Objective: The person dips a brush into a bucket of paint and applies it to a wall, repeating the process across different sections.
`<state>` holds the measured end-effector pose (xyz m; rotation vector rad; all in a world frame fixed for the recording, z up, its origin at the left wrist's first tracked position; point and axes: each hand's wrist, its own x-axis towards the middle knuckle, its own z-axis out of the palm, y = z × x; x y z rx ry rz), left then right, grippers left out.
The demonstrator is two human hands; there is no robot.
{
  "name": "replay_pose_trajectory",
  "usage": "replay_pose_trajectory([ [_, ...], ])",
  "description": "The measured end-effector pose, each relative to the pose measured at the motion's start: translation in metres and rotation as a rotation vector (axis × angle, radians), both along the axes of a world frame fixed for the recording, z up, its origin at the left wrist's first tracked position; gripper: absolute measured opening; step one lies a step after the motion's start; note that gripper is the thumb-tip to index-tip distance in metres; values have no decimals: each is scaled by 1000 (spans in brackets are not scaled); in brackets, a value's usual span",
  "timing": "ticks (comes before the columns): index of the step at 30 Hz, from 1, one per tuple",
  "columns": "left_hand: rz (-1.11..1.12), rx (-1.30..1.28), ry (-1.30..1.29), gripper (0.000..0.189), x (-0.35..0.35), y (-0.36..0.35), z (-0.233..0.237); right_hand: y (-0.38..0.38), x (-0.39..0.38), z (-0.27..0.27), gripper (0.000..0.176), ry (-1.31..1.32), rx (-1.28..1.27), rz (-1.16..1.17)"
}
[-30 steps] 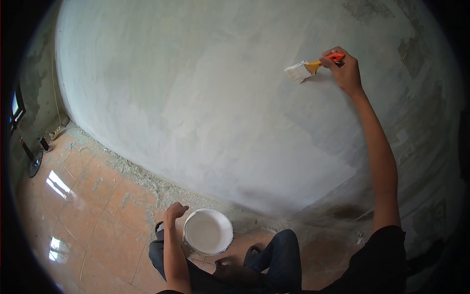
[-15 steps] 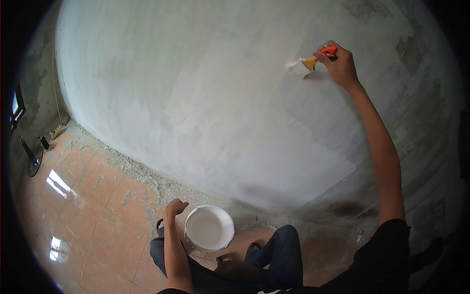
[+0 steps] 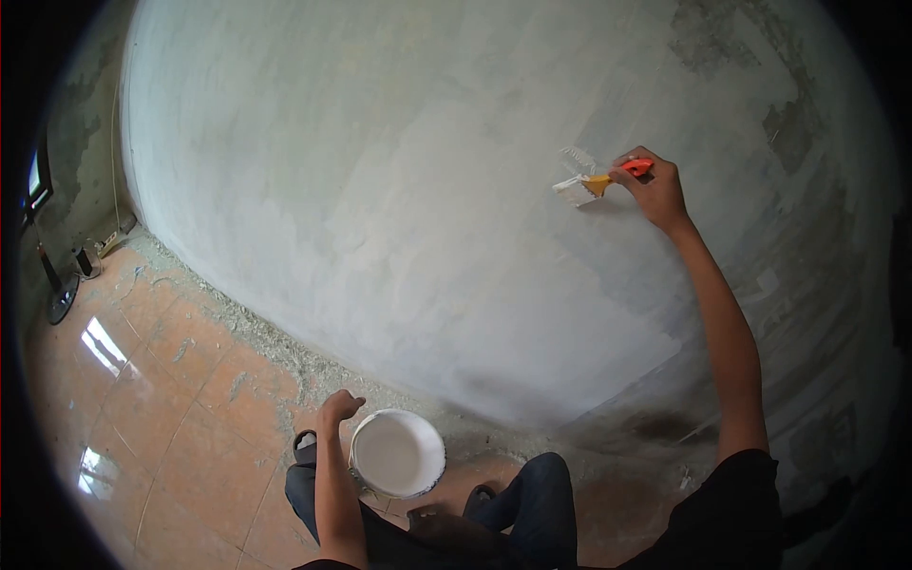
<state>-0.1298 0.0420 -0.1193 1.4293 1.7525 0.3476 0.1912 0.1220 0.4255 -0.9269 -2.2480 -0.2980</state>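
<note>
My right hand (image 3: 655, 188) is closed around the orange-red handle of a paintbrush (image 3: 596, 184) with a yellow ferrule. The wide bristles are loaded with white paint and lie against the wall (image 3: 427, 209). Just above the brush, a fresh wet streak (image 3: 576, 159) of white shows on the surface. Down by my knee, my left hand (image 3: 340, 408) is loosely curled with nothing visible in it. To its right stands a white bucket (image 3: 440, 446) containing off-white paint, close to the hand but apart from it.
Glossy orange floor tiles (image 3: 199, 456) lie at lower left. Scraped flakes (image 3: 275, 344) line the foot of the wall. A black stand (image 3: 63, 299) and a power strip (image 3: 110, 241) are near the left corner. Darker bare patches (image 3: 788, 138) mark the wall at right.
My right hand and the brush have moved down along the wall, leaving a white streak above. My left hand stays by the bucket; the camera view has shifted slightly.
</note>
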Motion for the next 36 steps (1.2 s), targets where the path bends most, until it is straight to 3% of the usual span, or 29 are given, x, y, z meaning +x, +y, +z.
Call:
replay_pose_trajectory([
  [3, -9, 12, 18, 49, 1, 2, -1, 9, -10, 6, 14, -157, 67, -36],
  [11, 13, 54, 10, 49, 0, 1, -1, 20, -15, 85, 15, -124, 275, -15],
  [13, 11, -124, -13, 51, 1, 0, 21, 18, -16, 108, 14, -110, 410, -5],
  [20, 9, -148, -15, 52, 0, 1, 18, 11, -25, 131, 15, -160, 764, 93],
  [21, 14, -140, -11, 52, 0, 1, 17, 10, -26, 125, 15, -159, 764, 90],
  [23, 18, -133, -5, 52, -1, 1, 16, 7, -26, 106, 12, -506, 901, -5],
  [30, 22, -119, -21, 52, 0, -3, 20, 16, -7, -1, 8, -807, 1007, 104],
  [36, -17, -61, -1, 49, 1, 3, 4, -14, -3, -124, 9, -949, 714, 276],
])
